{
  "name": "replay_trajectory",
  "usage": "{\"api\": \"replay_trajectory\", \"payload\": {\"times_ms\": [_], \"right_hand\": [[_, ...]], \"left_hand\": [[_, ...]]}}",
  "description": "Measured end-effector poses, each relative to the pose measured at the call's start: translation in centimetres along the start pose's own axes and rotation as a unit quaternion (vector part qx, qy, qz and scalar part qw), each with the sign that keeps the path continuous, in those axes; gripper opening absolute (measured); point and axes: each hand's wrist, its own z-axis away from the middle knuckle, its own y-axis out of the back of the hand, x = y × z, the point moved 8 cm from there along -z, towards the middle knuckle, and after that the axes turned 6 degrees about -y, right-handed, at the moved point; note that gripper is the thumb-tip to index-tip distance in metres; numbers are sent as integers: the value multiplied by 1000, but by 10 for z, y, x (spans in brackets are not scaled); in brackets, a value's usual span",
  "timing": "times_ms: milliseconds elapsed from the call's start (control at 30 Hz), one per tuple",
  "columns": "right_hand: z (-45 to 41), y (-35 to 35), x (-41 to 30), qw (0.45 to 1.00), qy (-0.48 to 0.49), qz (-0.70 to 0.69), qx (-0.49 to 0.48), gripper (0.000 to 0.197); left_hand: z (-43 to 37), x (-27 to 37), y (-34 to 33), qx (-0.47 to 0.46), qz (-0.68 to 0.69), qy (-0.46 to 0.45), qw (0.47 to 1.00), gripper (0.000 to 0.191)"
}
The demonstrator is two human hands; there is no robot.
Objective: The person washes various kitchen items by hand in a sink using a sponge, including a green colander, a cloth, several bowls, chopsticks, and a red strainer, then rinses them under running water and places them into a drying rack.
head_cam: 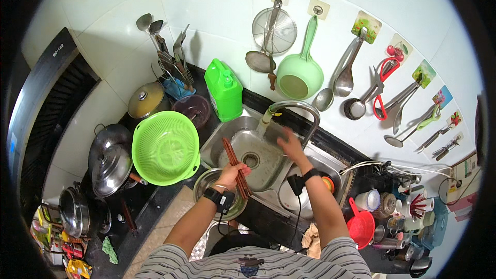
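My left hand (pixel 230 176) is closed around a bundle of reddish-brown chopsticks (pixel 231 153), above the near left edge of the sink. Below it is a round metal bowl (pixel 200 190). My right hand (pixel 290 144), slightly blurred, is raised over the right side of the left sink basin (pixel 242 135), fingers apart, with nothing seen in it. The curved metal faucet (pixel 316 114) reaches over that basin, and water appears to run from its spout, left of my right hand. The right basin (pixel 337 162) holds a pale round dish (pixel 288 195) and an orange-rimmed item.
A green colander (pixel 166 147) stands left of the sink, with a lidded wok (pixel 112 170) beyond it. A green jug (pixel 223 91) is behind the basin. Utensils and a light green pan (pixel 300 73) hang on the wall. A red strainer (pixel 361 228) and several cups are at right.
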Motion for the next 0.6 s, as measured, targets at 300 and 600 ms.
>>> {"api": "replay_trajectory", "payload": {"times_ms": [300,600], "right_hand": [[-20,-9,-64,948,-23,-306,-82,39],[25,0,-66,945,-40,-323,-26,37]], "left_hand": [[-19,-39,-4,-6,-21,112,993,12],[-55,-47,-31,-21,11,94,995,22]]}}
